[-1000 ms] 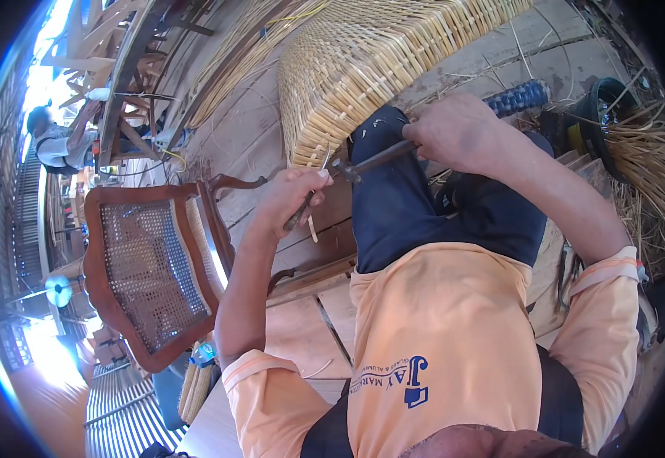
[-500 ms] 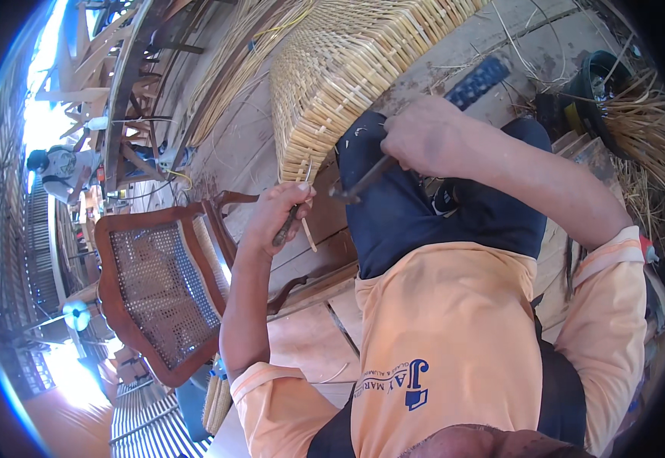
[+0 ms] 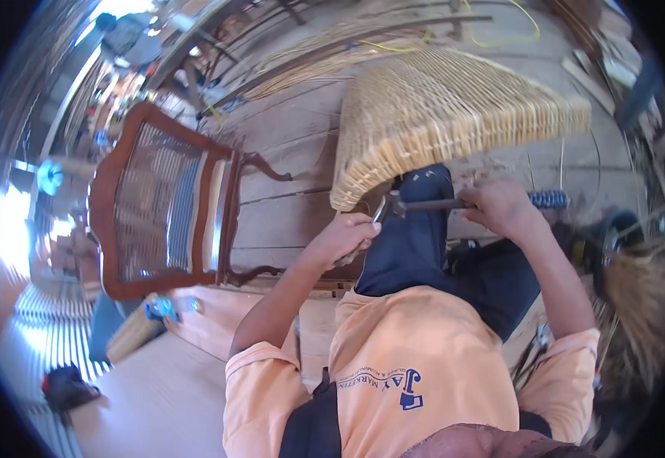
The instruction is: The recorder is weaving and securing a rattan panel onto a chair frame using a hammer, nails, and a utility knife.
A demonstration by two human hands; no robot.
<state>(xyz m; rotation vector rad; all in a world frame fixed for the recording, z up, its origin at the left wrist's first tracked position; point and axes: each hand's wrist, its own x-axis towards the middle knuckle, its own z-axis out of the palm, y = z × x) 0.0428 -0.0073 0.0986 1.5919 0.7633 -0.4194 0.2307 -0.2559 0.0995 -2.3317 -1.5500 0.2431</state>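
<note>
The left hand [image 3: 351,237] is closed round a slim metal tool [image 3: 379,214], its forearm angled up beneath the wicker's [image 3: 439,114] near-left corner. Opposite, the right hand [image 3: 504,208], knuckles up, grips a hammer [image 3: 435,204] mid-shaft, its head right beside the tool. Off right sits a blurred dark pail [image 3: 595,256], straw [image 3: 641,282] bunched against it; I can't make out its inside.

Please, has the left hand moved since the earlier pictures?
Yes: the left hand now appears farther to the right of the wooden chair, though the view has turned too.
</note>
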